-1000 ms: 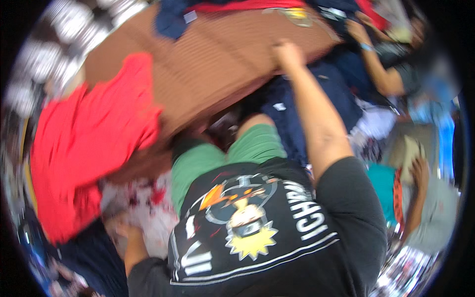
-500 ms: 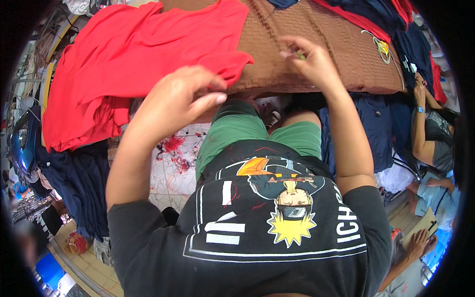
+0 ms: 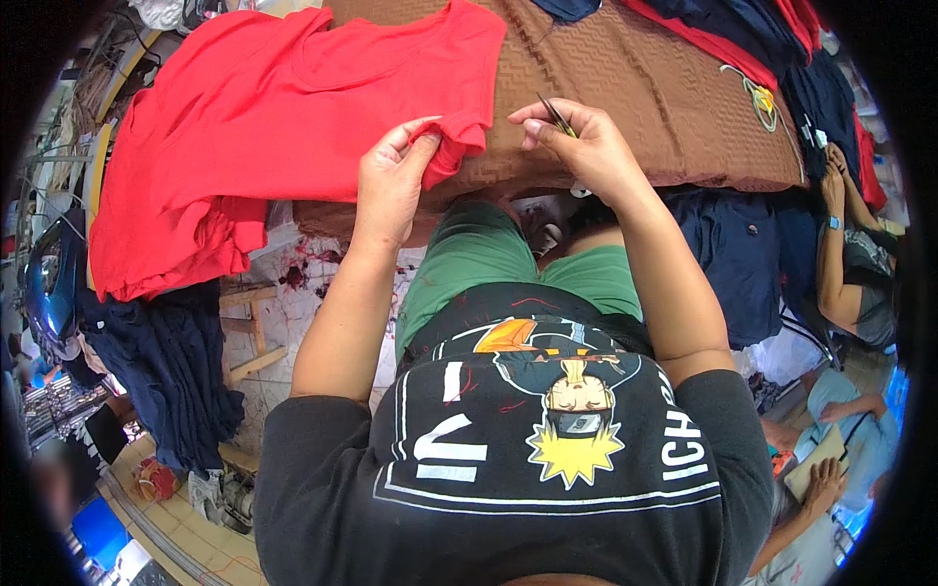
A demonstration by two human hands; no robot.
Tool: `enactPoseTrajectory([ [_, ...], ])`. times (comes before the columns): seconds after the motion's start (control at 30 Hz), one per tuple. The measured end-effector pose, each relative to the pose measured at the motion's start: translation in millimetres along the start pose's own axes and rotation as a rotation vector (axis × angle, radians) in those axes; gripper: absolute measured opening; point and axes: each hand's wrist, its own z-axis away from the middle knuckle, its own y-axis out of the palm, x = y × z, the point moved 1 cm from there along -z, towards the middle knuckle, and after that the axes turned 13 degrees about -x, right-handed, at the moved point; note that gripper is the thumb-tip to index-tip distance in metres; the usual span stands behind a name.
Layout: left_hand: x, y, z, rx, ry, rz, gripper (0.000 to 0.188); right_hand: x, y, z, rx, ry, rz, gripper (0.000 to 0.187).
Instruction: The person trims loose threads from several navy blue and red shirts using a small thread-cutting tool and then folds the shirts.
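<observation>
A red shirt (image 3: 264, 127) is spread over the left part of a brown cloth-covered table (image 3: 625, 88). My left hand (image 3: 399, 176) pinches a gathered edge of it between thumb and fingers, at the table's near side. To the right, my right hand (image 3: 591, 146) is closed around a small pair of thread snips (image 3: 559, 117), their dark pointed blades sticking up past the fingers. The grip part of the snips is mostly hidden in the palm. A gap separates the snips from the shirt.
Dark navy garments hang at the left (image 3: 161, 361) and lie under the table's right side (image 3: 728, 254). A looped pale cord (image 3: 757, 103) rests near the right table edge. Red and navy clothes pile at the far right. Other people sit to the right, one person's hands (image 3: 833, 171) on dark cloth.
My left hand has moved up and taken hold of the red shirt's edge. My right hand has come lower and a little left, with the snips' blades now showing.
</observation>
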Motion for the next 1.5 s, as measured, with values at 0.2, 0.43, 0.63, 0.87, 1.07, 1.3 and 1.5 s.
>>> enactPoseTrajectory([
  [0.2,5,-1,11,-0.017,0.187,-0.313,0.016,-1,11,1,0.083,0.222,-0.146,0.030],
  [0.43,-21,17,49,0.672,0.511,-0.817,0.024,13,29,-3,-0.112,0.415,-0.252,0.029],
  [0.63,-75,2,-46,0.326,0.654,-0.900,0.023,-19,23,-54,-0.226,0.432,-0.365,0.020],
  [0.87,-78,-68,-187,-0.539,0.633,-1.621,0.071,67,36,-54,0.109,0.119,-0.166,0.012],
  [1.07,-47,-114,-197,-0.535,0.564,-1.432,0.067,28,53,3,0.604,-0.406,0.539,0.024],
  [1.3,-27,-120,-194,-0.608,0.762,-1.276,0.049,12,56,0,0.614,-0.328,0.488,0.024],
  [1.5,-16,-129,-207,-0.638,0.811,-1.323,0.048,13,57,-3,0.644,-0.252,0.467,0.026],
])
